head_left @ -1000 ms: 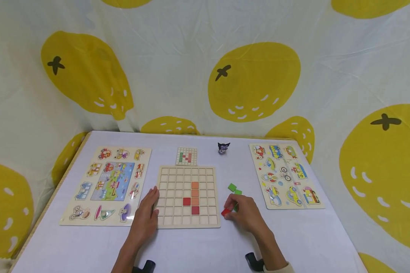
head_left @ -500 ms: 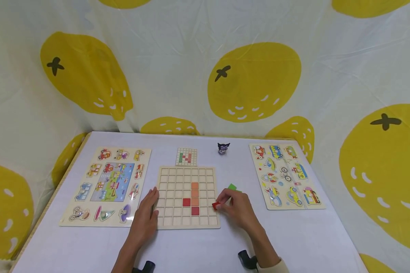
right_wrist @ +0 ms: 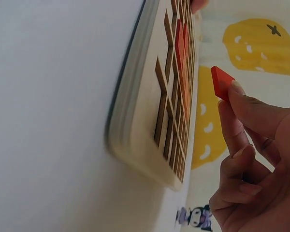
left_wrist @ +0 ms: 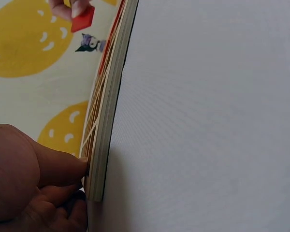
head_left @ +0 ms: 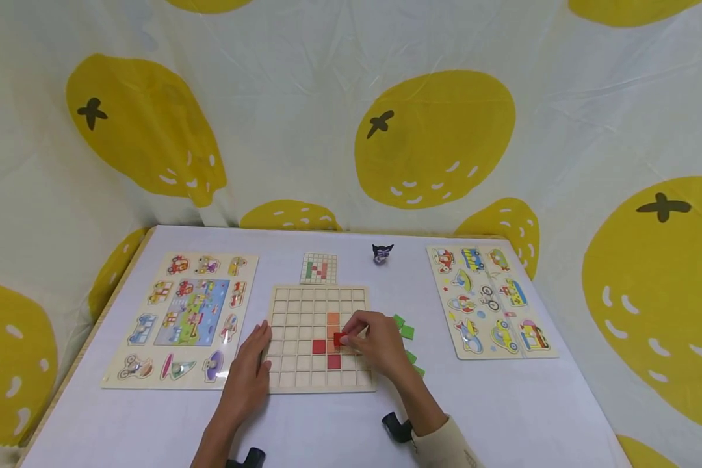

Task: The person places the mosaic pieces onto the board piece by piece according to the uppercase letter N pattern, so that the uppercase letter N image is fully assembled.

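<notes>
My right hand (head_left: 379, 341) pinches a red square tile (right_wrist: 221, 83) between thumb and finger. In the head view it hovers over the right-middle part of a wooden grid board (head_left: 322, 389). Set in the board's cells are orange tiles (head_left: 333, 318) in a column, partly covered by the held tile, a red tile (head_left: 319, 347) to their left and a darker red tile (head_left: 334, 362) below. My left hand (head_left: 247, 364) rests along the board's left edge, its thumb touching the rim. Several green tiles (head_left: 407, 332) lie right of the board, partly behind my right hand.
A small pattern card (head_left: 319, 268) touches or nearly touches the board's far edge. A dark figurine (head_left: 381, 253) stands behind and to the right. Picture puzzle boards lie at left (head_left: 117, 380) and at right (head_left: 503, 356). White cloth covers the table (head_left: 327, 429).
My right hand has carried the red tile leftward from beside the green tiles to over the board, uncovering more green tiles. My left hand stays at the board's edge.
</notes>
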`<action>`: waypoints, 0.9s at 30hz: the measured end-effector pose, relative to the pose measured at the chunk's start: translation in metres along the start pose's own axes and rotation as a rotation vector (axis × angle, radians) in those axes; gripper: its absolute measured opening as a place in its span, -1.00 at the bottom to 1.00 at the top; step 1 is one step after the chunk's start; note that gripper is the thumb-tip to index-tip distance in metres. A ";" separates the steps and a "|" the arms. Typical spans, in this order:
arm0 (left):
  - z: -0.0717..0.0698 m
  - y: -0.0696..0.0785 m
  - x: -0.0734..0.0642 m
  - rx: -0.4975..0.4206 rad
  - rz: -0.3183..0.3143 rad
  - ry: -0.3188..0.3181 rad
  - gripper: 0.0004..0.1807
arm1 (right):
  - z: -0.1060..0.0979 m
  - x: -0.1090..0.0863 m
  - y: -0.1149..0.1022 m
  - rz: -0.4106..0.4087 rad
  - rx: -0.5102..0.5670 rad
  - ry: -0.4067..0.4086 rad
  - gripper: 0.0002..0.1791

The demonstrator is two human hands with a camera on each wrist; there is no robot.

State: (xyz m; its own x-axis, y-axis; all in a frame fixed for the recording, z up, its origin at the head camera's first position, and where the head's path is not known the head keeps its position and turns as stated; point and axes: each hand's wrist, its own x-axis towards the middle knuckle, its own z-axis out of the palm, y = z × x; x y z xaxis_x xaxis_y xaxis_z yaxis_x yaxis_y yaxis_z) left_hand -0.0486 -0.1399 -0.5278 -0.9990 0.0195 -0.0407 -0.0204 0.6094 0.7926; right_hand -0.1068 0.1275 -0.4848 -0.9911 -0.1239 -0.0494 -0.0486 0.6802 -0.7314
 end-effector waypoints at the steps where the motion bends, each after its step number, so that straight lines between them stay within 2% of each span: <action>1: 0.000 0.000 0.000 -0.001 0.000 0.001 -0.23 | 0.002 0.002 -0.002 -0.005 0.007 -0.005 -0.83; 10: -0.001 0.000 -0.003 0.003 0.063 0.043 -0.27 | 0.023 0.018 -0.021 0.010 0.022 -0.039 -0.84; 27: -0.001 -0.002 -0.001 -0.005 0.015 0.001 -0.26 | 0.056 0.036 -0.040 0.054 -0.053 -0.056 -0.85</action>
State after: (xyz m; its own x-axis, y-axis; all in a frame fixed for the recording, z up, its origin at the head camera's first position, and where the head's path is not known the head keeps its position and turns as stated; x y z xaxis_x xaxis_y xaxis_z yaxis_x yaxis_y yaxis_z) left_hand -0.0475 -0.1414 -0.5287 -0.9992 0.0280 -0.0285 -0.0058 0.6047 0.7964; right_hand -0.1337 0.0556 -0.4950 -0.9841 -0.1247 -0.1267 -0.0030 0.7243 -0.6895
